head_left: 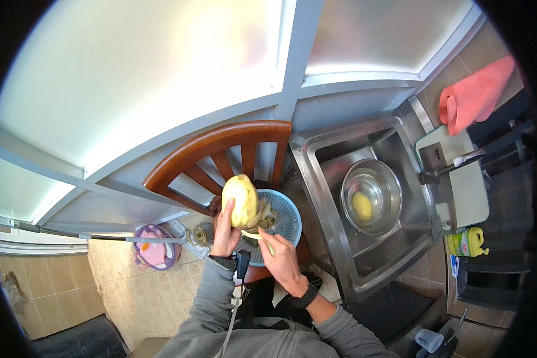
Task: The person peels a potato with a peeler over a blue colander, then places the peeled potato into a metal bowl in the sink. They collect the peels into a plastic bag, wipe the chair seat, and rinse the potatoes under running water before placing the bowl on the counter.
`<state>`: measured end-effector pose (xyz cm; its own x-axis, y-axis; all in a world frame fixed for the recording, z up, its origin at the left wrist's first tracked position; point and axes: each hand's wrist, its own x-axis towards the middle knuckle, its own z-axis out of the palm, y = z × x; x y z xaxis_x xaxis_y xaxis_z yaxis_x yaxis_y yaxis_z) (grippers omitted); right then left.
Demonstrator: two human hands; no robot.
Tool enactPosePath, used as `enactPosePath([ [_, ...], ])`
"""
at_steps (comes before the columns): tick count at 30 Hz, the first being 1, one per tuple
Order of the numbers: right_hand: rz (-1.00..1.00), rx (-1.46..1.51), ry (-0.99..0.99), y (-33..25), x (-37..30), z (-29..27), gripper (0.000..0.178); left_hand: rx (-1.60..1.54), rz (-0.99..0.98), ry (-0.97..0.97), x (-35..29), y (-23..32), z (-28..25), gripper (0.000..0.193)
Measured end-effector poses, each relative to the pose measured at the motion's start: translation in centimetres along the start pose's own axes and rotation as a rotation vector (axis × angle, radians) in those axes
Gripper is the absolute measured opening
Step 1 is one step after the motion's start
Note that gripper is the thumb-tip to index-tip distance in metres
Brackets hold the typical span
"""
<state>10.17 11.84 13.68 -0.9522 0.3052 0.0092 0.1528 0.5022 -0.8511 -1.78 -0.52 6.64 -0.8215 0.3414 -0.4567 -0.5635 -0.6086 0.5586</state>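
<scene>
My left hand (225, 231) grips a large, mostly peeled yellow potato (240, 200) from its left side, holding it up over a blue plastic basket (290, 219). A peeler (268, 247) with a pale green handle is in my closed right hand (282, 262), its head close to the potato's lower end. Whether the blade touches the potato I cannot tell. Brownish peelings (268, 218) lie in the basket, which rests on the seat of a wooden chair (218, 138). My hands and the potato hide part of the basket.
On the right, a steel sink (325, 200) holds a metal bowl (347, 179) with a yellow peeled potato (362, 206) inside. Beyond it are a faucet (453, 166), a pink cloth (474, 95) and a yellow-green bottle (466, 242). A purple-pink stool (155, 247) stands on the floor at left.
</scene>
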Motion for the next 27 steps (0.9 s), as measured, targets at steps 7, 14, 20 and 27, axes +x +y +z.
enactPosePath([
  [7, -0.158, -0.092, 0.157, 0.5, 5.9, -1.5, 0.031, 0.184, 0.058, -0.060, -1.0, -1.2, -0.5, 0.049],
  [14, -0.088, -0.112, 0.105, 0.9, 3.0, 1.4, 0.032, 0.010, 0.074, -0.051, -0.5, -2.4, 0.4, 0.045],
  [20, -0.098, -0.157, 0.135, 0.8, 0.3, 2.5, 0.034, -0.025, 0.072, 0.044, -1.1, -3.0, 1.8, 0.048],
  [27, -0.065, 0.022, 0.004, 1.4, -0.7, 1.7, 0.029, -0.088, -0.010, 0.048, 0.0, -1.7, 0.0, 0.052],
])
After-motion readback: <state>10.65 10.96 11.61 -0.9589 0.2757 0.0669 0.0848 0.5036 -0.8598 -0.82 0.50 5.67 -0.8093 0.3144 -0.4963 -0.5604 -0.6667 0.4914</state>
